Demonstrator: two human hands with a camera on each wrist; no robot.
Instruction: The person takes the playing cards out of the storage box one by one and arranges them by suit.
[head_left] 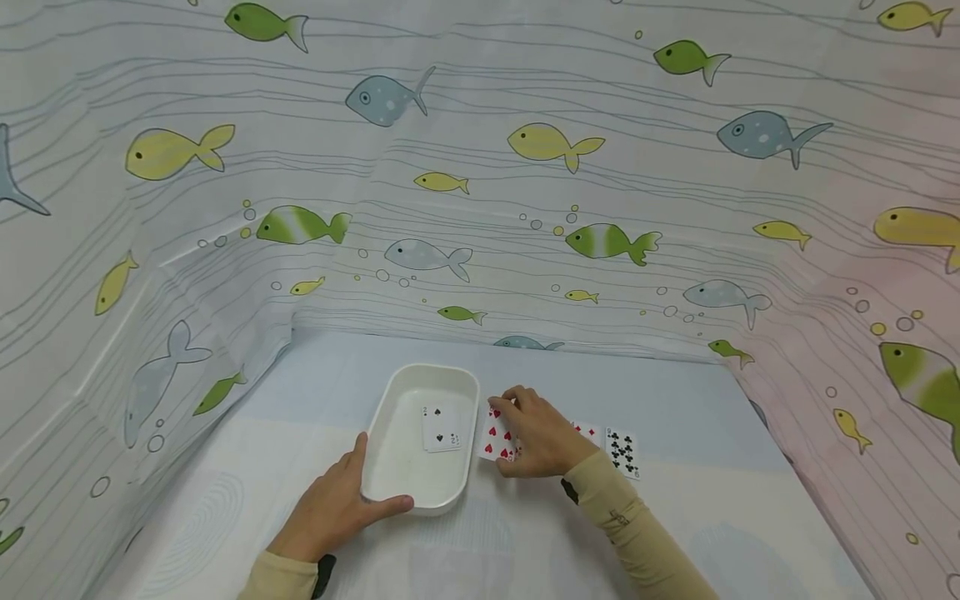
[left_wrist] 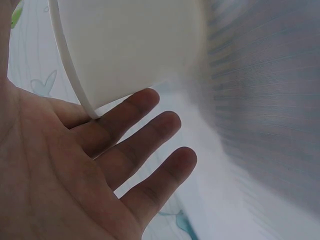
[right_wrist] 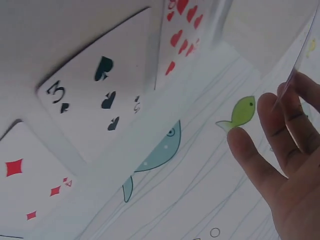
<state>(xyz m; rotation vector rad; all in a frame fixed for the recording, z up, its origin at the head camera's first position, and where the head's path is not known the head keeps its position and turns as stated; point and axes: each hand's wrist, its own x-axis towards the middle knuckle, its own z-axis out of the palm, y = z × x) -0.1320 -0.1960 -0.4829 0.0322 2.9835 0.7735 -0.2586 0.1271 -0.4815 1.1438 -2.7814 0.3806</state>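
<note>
Under the right hand (head_left: 538, 437), just right of the white tray (head_left: 459, 392), lies a hearts card (head_left: 495, 439), and the fingers curl down onto its far edge as if pinching or lifting it; the wrist view shows a thin card edge (right_wrist: 295, 65) at the fingertips, though how firmly it is held I cannot tell. To do this well, I judge the fingertips should peel up that one card alone, then carry it left over the tray's rim without dragging the neighbours. The left hand (head_left: 333, 508) rests flat against the tray's near-left corner, fingers straight, thumb on the rim, steadying it; keeping it there should stop the tray sliding. Inside the tray lies a spade card (head_left: 441, 429). Right of the right hand, partly hidden by it, lies another red card (head_left: 588, 432), then a clubs card (head_left: 622, 452) further right on the pale table cover (head_left: 712, 500).
</note>
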